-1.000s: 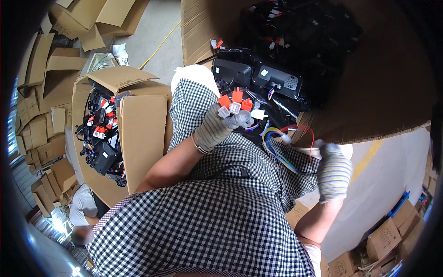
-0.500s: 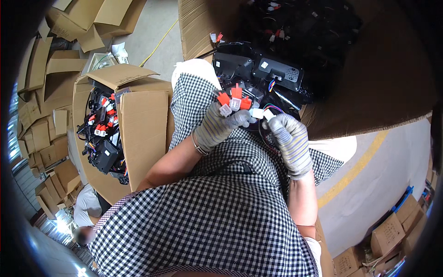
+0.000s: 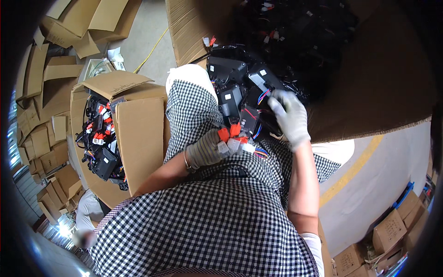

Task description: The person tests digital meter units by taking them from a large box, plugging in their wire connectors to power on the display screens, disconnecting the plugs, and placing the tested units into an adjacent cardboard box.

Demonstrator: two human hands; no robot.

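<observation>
Open brown carton [image 3: 138, 138] left — flattened cartons [image 3: 41, 138] beyond; white labels [image 3: 227, 96] centre.

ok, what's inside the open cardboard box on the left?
The cardboard box holds black plastic parts tangled with wires and red-and-white plugs. Its flaps and front wall cover the rest, so how full it is can't be seen.

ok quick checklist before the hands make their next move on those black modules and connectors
1. Left hand has a firm hold on the red and white connectors: ok, fingers closed around them.
2. Right hand on a black module: ok, it is touching, but how firm the hold is, cannot tell.
3. Coloured wires free of tangles: cannot tell.
4. Both hands gloved: ok.
5. Open cardboard box on the left has room: not ok, looks nearly full.
</observation>
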